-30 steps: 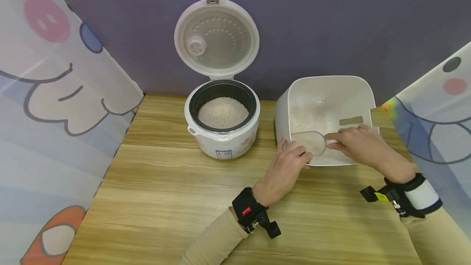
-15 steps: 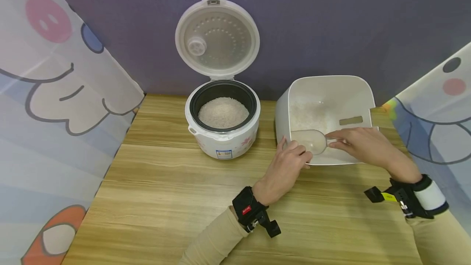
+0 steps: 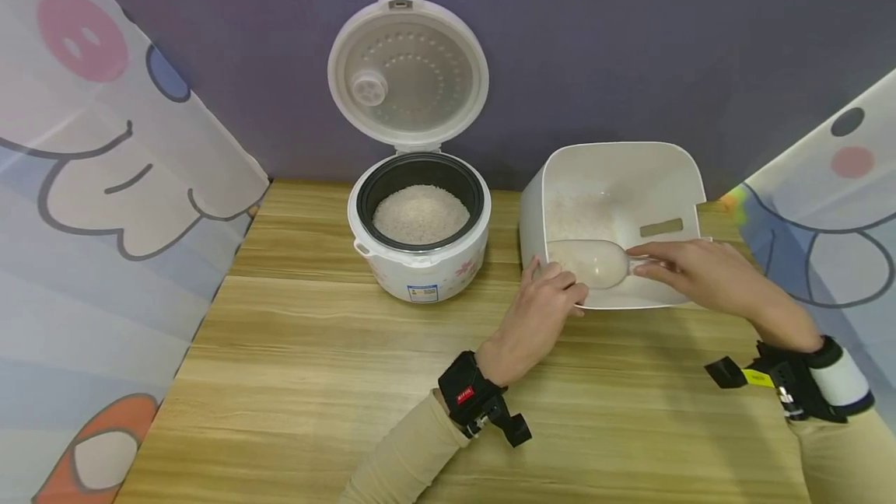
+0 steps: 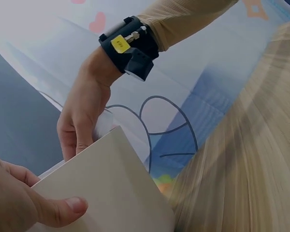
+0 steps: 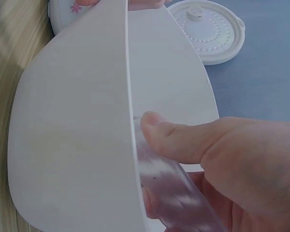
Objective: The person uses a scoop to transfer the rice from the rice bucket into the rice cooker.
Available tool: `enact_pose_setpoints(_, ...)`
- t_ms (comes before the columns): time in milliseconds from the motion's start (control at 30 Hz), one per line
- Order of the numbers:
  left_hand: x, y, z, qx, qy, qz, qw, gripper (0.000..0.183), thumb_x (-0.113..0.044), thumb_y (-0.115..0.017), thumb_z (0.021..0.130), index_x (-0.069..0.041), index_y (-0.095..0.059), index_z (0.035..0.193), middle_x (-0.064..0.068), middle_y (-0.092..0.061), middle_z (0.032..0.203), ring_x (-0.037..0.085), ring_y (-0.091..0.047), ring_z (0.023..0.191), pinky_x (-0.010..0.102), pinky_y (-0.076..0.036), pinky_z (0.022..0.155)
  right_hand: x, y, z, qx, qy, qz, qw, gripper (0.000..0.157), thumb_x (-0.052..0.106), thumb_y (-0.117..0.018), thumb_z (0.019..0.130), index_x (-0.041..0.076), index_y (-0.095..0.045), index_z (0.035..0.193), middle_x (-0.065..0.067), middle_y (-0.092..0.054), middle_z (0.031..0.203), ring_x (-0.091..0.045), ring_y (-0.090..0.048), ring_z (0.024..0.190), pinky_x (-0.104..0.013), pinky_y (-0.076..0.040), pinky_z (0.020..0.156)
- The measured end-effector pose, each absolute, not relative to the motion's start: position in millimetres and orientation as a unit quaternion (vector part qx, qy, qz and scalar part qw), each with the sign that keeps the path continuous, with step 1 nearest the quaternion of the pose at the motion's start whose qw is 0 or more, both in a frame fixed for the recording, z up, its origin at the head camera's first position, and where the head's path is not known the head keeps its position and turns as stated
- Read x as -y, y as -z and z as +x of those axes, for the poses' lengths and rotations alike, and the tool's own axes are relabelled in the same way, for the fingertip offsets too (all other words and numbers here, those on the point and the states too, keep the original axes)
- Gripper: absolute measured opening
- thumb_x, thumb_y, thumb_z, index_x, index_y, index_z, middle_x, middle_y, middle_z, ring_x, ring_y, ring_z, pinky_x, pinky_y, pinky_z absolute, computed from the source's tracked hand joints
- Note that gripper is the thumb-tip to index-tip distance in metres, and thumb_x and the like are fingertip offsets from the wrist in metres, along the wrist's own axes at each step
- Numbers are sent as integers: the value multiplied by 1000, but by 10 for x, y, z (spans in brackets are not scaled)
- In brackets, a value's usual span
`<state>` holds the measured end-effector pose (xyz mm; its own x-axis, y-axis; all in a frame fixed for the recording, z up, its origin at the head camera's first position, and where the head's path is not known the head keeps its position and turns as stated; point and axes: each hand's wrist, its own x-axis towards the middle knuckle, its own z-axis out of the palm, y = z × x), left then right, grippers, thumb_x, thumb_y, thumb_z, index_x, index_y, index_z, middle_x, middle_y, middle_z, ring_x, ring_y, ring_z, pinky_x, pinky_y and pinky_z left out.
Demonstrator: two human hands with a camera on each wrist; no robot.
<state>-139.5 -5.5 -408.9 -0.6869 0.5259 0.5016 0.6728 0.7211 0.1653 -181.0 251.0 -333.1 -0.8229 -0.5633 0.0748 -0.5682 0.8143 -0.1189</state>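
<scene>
A clear scoop (image 3: 603,264) with rice in it is inside the white rice bin (image 3: 640,169). My right hand (image 3: 710,272) pinches the scoop's handle between thumb and fingers, and the right wrist view shows the thumb lying along the clear handle (image 5: 169,188). At the bin's front left corner, my left hand (image 3: 537,309) grips the rim. From the left wrist view, its thumb (image 4: 63,211) presses on the outer wall while the fingers are over the edge. A thin layer of rice (image 3: 577,212) covers part of the bin's inside.
Left of the bin stands a white rice cooker (image 3: 451,267), its lid (image 3: 420,76) raised. Rice (image 3: 421,212) is heaped in its dark inner pot. A dark wall backs the wooden table (image 3: 301,379), and printed cloths (image 3: 91,177) hang at the sides.
My right hand has drawn slightly right and its wrist has swung outward, with the scoop shifting and tilting along. My left hand keeps its hold on the bin's rim.
</scene>
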Motion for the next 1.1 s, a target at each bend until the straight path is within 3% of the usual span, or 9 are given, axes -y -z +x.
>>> enact_pose_setpoints(367,106,3996,-1412,905,177,-327,208,20,-34,-78,85,-22,-76,101,-12,-73,103,10,-56,102,48,-43,115,-2584,3306,-1799,947,-107,300,36,32,20,-73,96,8,-73,125,0,-77,96,3,-46,63,-24,-35,52)
enact_pose_setpoints(600,126,3947,-1426,908,175,-325,197,20,-36,-76,86,-23,-75,100,-12,-73,103,10,-57,103,46,-43,114,-2620,3267,-1777,940,-121,313,57,29,17,-73,96,7,-74,124,-1,-76,96,3,-46,64,-25,-40,55)
enact_pose_setpoints(833,122,3934,-1437,909,178,-325,189,20,-38,-74,85,-22,-74,97,-14,-74,105,9,-56,102,45,-43,114,-2663,3242,-1738,939,-145,308,57,28,14,-72,97,7,-73,124,11,-61,74,4,-43,60,-23,-38,53)
enact_pose_setpoints(1100,127,3925,-1446,910,179,-323,189,20,-37,-75,84,-22,-75,97,-13,-73,102,9,-56,104,46,-44,114,-2694,3160,-1724,941,-156,295,52,27,12,-70,98,5,-72,124,8,-63,76,3,-51,66,-24,-41,53)
